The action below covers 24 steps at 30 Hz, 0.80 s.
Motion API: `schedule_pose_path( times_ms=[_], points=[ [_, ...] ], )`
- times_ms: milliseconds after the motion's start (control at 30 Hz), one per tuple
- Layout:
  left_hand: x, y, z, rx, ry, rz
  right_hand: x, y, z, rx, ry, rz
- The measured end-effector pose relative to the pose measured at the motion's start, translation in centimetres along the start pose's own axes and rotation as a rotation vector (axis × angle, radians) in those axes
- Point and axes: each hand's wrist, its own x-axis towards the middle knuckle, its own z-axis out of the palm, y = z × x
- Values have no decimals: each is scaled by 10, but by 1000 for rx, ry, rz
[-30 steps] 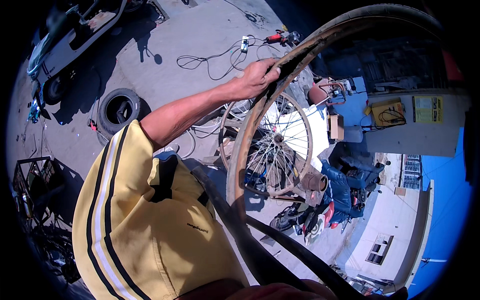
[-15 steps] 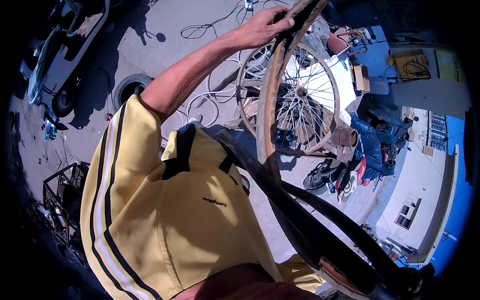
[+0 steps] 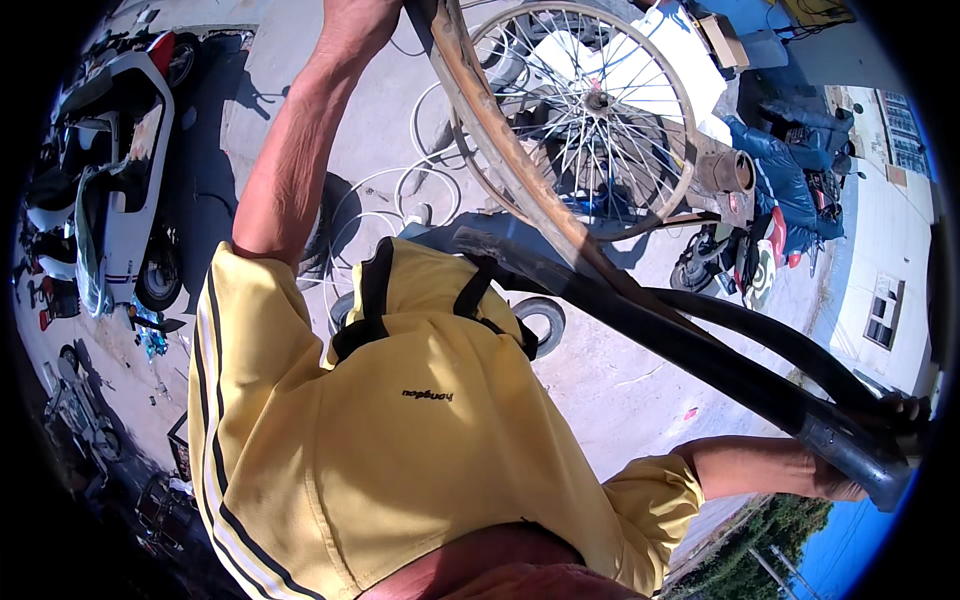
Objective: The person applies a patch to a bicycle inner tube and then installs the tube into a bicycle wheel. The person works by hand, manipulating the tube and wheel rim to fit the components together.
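Observation:
A long, twisted bicycle tyre, black outside and brown along its inner side, stretches across my front from the top to the right. My left hand, partly cut off by the upper edge, is closed at the tyre's upper end; its fingers are mostly out of sight. Over at the far right, my right hand grips the other end, with fingertips showing past the black rubber. Beyond the tyre stands a spoked bicycle wheel with a bare rim; the tyre's brown stretch passes in front of its left side.
Pale hose lies looped on the concrete, near a small tyre. A white scooter stands at left. To the right are a rusty metal cylinder, a blue cover and a cardboard box.
My left hand has moved left and up with its end of the tyre. My right arm has come into view at the right, and the tyre's lower part has swung upward.

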Motion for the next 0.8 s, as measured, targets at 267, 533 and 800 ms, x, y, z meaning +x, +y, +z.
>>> schedule_pose_path(
  times_ms=[267, 533, 800],
  points=[
    [18, 27, 8, -104, 139, 150, -55, 82, -36, 3, 71, 407],
    [35, 67, 48, -100, 111, 421, -122, 116, -35, 188, 188, 513],
    [37, 62, 45, -29, -27, 411, -175, 126, -51, 149, 550, 642]
  ],
)
